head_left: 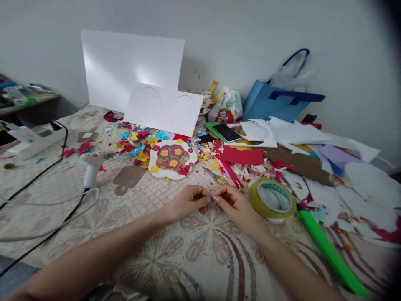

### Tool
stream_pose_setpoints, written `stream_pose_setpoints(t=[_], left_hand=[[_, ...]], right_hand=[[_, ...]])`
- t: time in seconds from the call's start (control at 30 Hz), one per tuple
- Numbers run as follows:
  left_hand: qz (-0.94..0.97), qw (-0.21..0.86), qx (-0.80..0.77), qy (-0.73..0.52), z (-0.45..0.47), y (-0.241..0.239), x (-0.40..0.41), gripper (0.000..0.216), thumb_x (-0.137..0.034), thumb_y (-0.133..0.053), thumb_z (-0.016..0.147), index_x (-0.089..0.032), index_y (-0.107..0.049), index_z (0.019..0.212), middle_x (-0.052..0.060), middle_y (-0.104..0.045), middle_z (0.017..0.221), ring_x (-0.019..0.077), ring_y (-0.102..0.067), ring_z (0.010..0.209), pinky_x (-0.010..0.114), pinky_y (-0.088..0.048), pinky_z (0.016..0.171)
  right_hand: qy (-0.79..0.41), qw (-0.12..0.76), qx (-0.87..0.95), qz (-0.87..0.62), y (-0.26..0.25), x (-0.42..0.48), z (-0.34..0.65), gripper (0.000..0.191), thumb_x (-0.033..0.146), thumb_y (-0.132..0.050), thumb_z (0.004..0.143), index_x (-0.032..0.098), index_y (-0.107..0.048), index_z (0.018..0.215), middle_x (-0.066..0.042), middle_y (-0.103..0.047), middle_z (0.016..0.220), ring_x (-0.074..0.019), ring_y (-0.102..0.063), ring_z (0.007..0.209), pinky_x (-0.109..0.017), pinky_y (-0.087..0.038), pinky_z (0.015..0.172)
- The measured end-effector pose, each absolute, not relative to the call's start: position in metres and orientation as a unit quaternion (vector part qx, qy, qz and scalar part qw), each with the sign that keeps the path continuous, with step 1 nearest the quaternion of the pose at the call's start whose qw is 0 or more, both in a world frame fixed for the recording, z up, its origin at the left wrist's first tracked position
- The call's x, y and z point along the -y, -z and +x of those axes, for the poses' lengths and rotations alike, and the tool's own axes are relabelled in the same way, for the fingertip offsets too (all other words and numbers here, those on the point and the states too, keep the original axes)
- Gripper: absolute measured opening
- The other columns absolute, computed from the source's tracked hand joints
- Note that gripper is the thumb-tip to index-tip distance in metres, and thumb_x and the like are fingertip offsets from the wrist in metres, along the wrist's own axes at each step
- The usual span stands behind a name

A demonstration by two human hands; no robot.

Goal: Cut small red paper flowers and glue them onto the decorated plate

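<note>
My left hand [191, 201] and my right hand [231, 202] meet fingertip to fingertip above the patterned tablecloth [175, 259]. Both are closed in a pinch, and whatever lies between the fingertips is too small to make out. Just beyond them are gold-handled scissors [219, 177] among paper scraps. A white scalloped craft piece [173, 159], decorated with red and yellow flowers, lies flat ahead of my left hand. To the right of my right hand sits a roll of yellowish tape [272, 198].
A white glue gun [91, 169] stands at left near cables and a power strip [34, 140]. Cut paper flowers [142, 144] are heaped behind the craft piece. A phone [227, 133], red paper [242, 155], a green-handled tool [332, 251] and a blue bag [272, 102] are at right.
</note>
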State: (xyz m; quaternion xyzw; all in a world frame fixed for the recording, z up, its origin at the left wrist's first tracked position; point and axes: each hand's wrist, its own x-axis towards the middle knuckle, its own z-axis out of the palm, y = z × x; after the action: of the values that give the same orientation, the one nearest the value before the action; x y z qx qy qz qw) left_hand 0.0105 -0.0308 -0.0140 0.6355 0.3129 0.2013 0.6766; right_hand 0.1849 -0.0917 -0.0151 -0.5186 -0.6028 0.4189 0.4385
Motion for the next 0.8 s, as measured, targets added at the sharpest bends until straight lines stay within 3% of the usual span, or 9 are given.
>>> stream_pose_setpoints(t=[0.5,0.63,0.8], left_hand=[[0.616,0.694,-0.304,-0.216,0.012,0.015,0.032,0.024,-0.033,-0.066,0.072,-0.012,-0.057,0.075,0.001,-0.058,0.066,0.0088,-0.050,0.057,0.023,-0.039,0.057],[0.602,0.701,-0.311,-0.224,0.012,0.014,0.031,0.022,-0.031,-0.067,0.070,-0.012,-0.057,0.077,-0.001,-0.055,0.062,0.0084,-0.050,0.056,0.022,-0.039,0.056],[0.636,0.660,-0.326,-0.231,0.012,0.017,0.032,0.019,-0.029,-0.065,0.071,-0.013,-0.058,0.075,-0.001,-0.055,0.062,0.0089,-0.048,0.056,0.021,-0.036,0.054]], right_hand=[[-0.441,0.428,0.594,-0.519,0.013,0.095,0.181,0.012,0.033,-0.049,0.089,0.021,-0.051,0.089,0.002,-0.053,0.067,-0.0119,-0.053,0.059,-0.024,-0.043,0.055],[-0.274,0.393,0.671,-0.567,-0.007,0.084,0.194,0.012,0.030,-0.049,0.089,0.021,-0.056,0.092,-0.002,-0.061,0.082,-0.0150,-0.058,0.071,-0.025,-0.044,0.061],[-0.060,0.252,0.710,-0.655,-0.041,0.010,0.240,0.019,0.033,-0.050,0.086,0.018,-0.057,0.096,-0.005,-0.065,0.093,-0.0190,-0.060,0.082,-0.028,-0.045,0.073]])
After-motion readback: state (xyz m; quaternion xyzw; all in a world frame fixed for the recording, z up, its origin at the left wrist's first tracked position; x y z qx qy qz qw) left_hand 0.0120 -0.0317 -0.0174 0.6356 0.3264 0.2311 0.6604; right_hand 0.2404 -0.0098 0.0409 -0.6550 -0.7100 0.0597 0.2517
